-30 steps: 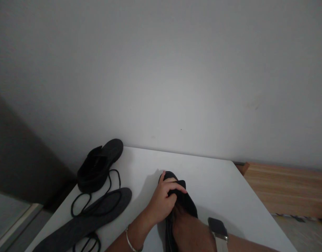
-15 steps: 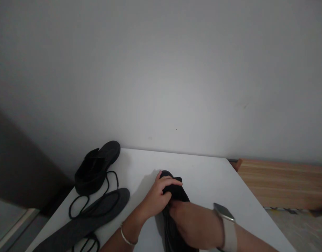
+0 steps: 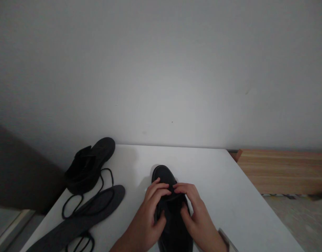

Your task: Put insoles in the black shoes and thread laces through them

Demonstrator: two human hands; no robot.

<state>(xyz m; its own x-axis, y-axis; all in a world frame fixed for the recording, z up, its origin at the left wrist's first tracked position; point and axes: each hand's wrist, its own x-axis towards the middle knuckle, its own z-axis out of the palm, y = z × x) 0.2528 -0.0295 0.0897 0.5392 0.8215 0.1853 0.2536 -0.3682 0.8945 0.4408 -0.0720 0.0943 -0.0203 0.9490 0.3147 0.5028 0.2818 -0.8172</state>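
Observation:
A black shoe (image 3: 174, 231) lies on the white table in front of me, toe pointing toward the wall. My left hand (image 3: 150, 213) grips its left side, with fingers over the upper and the thumb at the opening. On the right side, my right hand (image 3: 197, 215) holds the upper in the same way, its thumb reaching into the opening. The fingertips of both hands nearly meet across the tongue. No lace shows on this shoe.
A second black shoe (image 3: 84, 171) stands at the table's back left. Before it lie a dark grey insole (image 3: 103, 210) and loose black laces (image 3: 111, 171). A wall rises behind the white table (image 3: 208, 164); a wooden board (image 3: 276, 171) is beyond its right edge.
My right hand has pulled back out of the shoe and now grips its right side. My left hand has shifted to the left side, and the toe is uncovered.

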